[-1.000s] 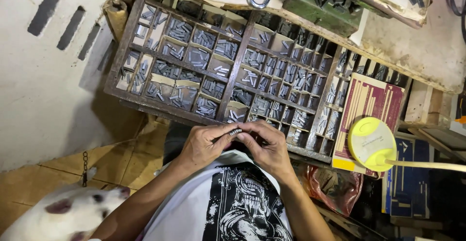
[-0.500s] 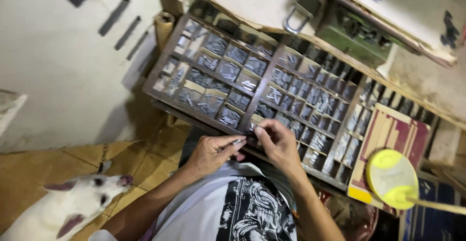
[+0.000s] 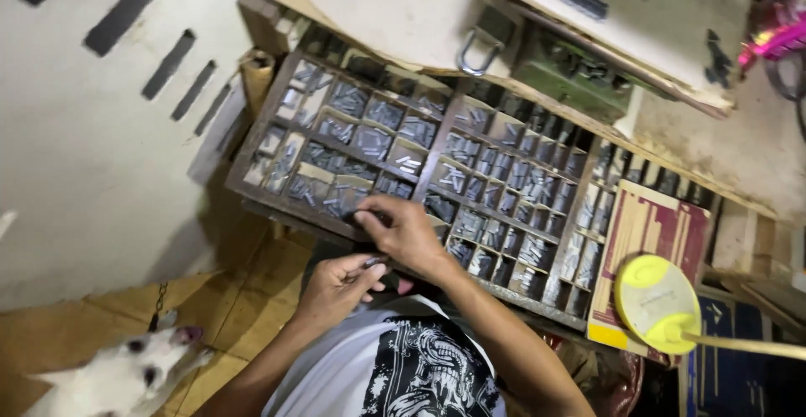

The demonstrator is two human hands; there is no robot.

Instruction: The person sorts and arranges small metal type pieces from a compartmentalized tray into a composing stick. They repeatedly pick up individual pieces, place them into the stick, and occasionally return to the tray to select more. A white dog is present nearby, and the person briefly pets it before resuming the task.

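While you look down past your white printed shirt (image 3: 395, 375), your left hand (image 3: 336, 287) sits closest to you, just below the near edge of the wooden type case (image 3: 437, 152); its fingers are curled narrow and pinch a small dark metal piece (image 3: 372, 261) between thumb and fingertips, though whether that piece is a holder or a few sorts is too small to tell. Just above it, your right hand (image 3: 403, 230) reaches over the case's front rail, fingers bent and nearly closed, the tips pressed into one of the near compartments on the left half; I cannot tell whether it grips a sort or only touches the heap. The two hands are close together, almost touching. At lower left one white dog (image 3: 117, 375) looks up from the yellow floor, a chain beside it. The case is one tray, split by a central divider into two halves, each full of small compartments holding grey metal type (image 3: 369, 140); the pieces are far too many and too small to count. To the right, one round yellow-green disc on a long stick (image 3: 656, 302) lies over a red-and-cream striped board (image 3: 646, 232). Beyond the case, one metal U-shaped handle (image 3: 477, 52) rests on a pale board (image 3: 395, 14).
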